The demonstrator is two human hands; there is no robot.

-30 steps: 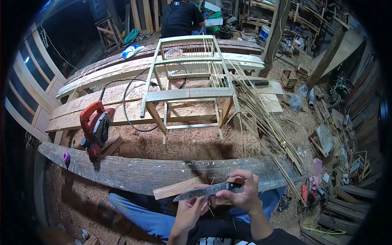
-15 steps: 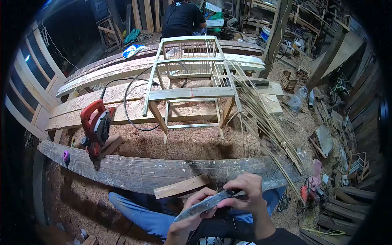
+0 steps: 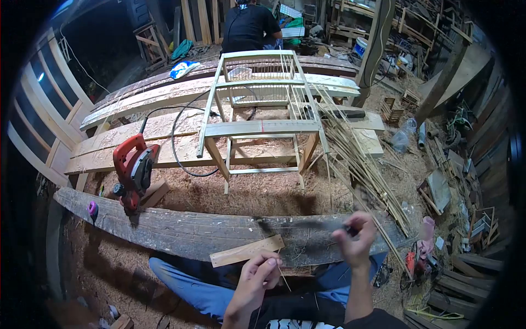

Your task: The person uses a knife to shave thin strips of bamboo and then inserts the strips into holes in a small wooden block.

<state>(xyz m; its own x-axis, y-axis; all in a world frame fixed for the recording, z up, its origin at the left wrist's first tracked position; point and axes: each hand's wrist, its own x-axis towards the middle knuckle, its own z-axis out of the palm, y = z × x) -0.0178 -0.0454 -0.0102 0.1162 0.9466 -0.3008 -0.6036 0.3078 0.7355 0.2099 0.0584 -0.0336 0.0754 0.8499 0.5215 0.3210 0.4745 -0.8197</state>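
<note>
My left hand (image 3: 259,277) is closed in a pinch around a thin bamboo sliver (image 3: 285,279), which slants down to the right from the fingers. Up and to the right, my right hand (image 3: 359,241) grips a knife (image 3: 315,225) by its dark handle. The blade points left over the plank, smeared by motion and apart from the sliver. Just beyond my left hand, a short flat piece of wood (image 3: 246,251) lies on the weathered plank (image 3: 181,229). In front stands a wooden frame (image 3: 263,128) with thin upright bars at its far end.
A red power planer (image 3: 131,170) rests at the plank's left, near a small purple object (image 3: 92,208). Long bamboo strips (image 3: 361,170) lean at the right. Pale boards (image 3: 109,141) lie behind, and a person in black (image 3: 249,27) sits at the back. Shavings cover the floor.
The knife has left my left hand and swung up and away to the right with my right hand. My left hand has lowered slightly, and the sliver now shows. The view has shifted a little.
</note>
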